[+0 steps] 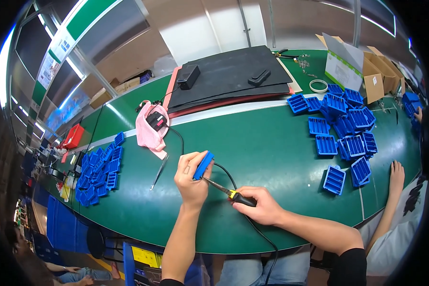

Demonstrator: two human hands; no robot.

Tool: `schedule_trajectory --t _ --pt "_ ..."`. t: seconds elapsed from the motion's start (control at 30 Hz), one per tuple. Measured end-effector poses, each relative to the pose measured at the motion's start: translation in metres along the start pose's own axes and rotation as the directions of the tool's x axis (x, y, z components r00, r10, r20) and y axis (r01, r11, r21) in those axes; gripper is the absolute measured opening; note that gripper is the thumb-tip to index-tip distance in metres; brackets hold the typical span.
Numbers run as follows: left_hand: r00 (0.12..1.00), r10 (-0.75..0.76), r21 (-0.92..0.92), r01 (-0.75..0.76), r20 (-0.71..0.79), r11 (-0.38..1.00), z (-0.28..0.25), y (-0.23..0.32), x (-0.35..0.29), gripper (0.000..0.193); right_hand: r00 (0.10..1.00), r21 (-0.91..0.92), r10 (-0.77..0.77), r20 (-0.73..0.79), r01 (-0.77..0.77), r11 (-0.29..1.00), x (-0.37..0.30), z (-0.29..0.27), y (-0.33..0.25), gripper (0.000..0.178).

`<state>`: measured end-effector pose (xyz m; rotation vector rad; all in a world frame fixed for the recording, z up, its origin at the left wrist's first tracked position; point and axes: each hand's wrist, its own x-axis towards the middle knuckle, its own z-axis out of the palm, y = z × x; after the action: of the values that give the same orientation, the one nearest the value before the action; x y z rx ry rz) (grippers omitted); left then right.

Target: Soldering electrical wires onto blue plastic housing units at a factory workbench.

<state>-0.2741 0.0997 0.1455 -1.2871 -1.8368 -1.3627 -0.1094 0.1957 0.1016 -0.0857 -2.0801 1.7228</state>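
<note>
My left hand (191, 180) grips a small blue plastic tray (204, 165), held up on edge above the green table. Closed around the black and yellow handle of a soldering iron (245, 199) is my right hand (264, 206). The iron's metal shaft points left, and its tip meets the lower end of the blue tray or lies very close to it. A black cord runs from the iron past the table's front edge. What the tray looks like inside is hidden from this side.
Blue compartment trays (355, 145) lie heaped at right; another pile of blue trays (97, 171) is at left. Tweezers (159, 172) and a pink cloth (150, 128) lie left of centre. Black sheets (229, 78) are stacked behind. A co-worker's arm (393, 190) rests at right.
</note>
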Motion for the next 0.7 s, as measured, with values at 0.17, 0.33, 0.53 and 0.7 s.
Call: schedule_trajectory --t 0.17,0.33,0.53,0.7 --pt "0.999 0.033 0.022 -0.033 0.020 0.999 0.0027 -0.0014 -0.0021 0.031 0.995 -0.024 0.082 0.060 -0.080 0.996 -0.0008 -0.0025 -0.0039 0.018" --pt "1.000 0.025 0.018 -0.026 0.015 1.000 0.0020 -0.0013 -0.0026 0.031 1.000 -0.011 -0.008 -0.007 0.008 1.000 0.0001 0.0014 -0.0033 0.019" --pt "1.000 0.022 0.036 -0.023 0.014 0.999 0.0020 -0.0016 -0.0011 0.032 0.995 -0.034 0.087 0.055 -0.085 0.996 -0.0006 -0.0035 -0.0047 0.020" --pt "0.999 0.031 0.043 -0.032 0.015 0.999 0.0015 -0.0016 -0.0022 0.032 1.000 0.007 0.003 -0.007 -0.003 1.000 -0.0002 0.0012 -0.0036 0.018"
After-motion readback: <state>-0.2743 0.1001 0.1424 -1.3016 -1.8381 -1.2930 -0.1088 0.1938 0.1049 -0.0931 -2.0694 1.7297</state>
